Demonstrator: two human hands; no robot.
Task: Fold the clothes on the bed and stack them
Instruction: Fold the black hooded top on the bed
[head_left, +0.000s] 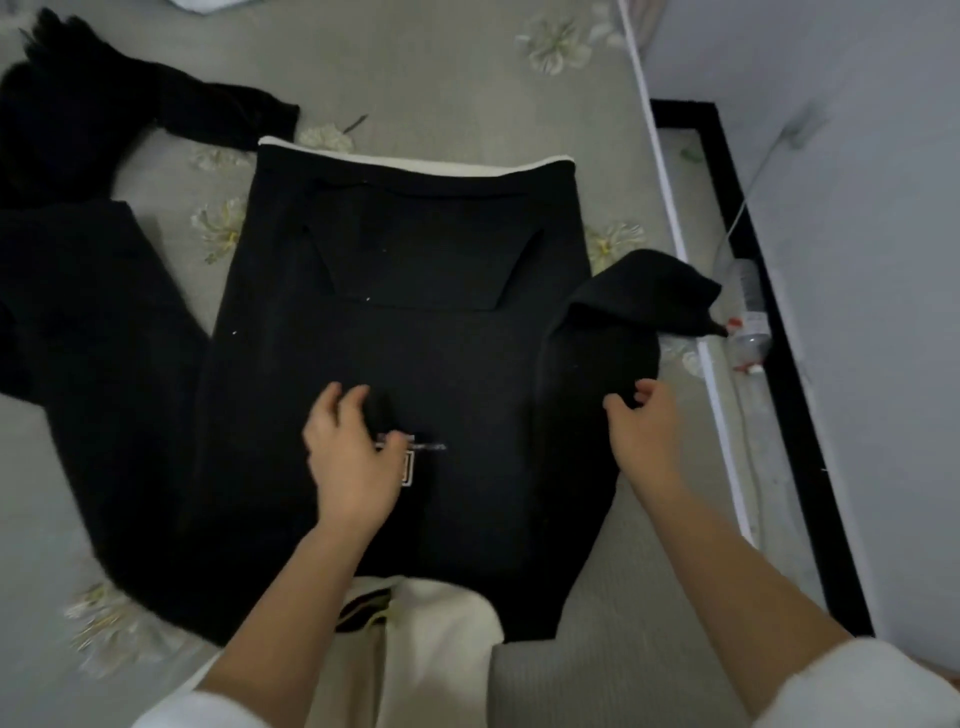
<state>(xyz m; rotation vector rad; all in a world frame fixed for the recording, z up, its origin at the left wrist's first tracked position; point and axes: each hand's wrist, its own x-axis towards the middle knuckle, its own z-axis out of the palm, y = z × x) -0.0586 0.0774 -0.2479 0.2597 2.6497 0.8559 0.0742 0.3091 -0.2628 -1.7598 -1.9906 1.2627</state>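
The black top (415, 338) lies flat in the middle of the bed (441, 78), its pale hem band at the far end and its body spread wide. It looks soft, fairly thick and limp — light to lift, but it will sag and crease wherever it is not held, and it should not slide much on the sheet.

The left hand (348, 457) rests on the chest of the top beside a small white logo, fingers loosely spread and lying on the cloth to pin it. The right hand (644, 431) pinches the edge of the right sleeve (639, 296) between thumb and fingertips; the sleeve is partly doubled over. A good hold is that sleeve edge, or the shoulder seam, to carry it across the body.

To the right the bed ends near the sleeve — a plastic bottle (748, 322) lies in the gap by the wall (857, 156). To the left another black garment (78, 104) takes up room; the far sheet is freer for stacking.
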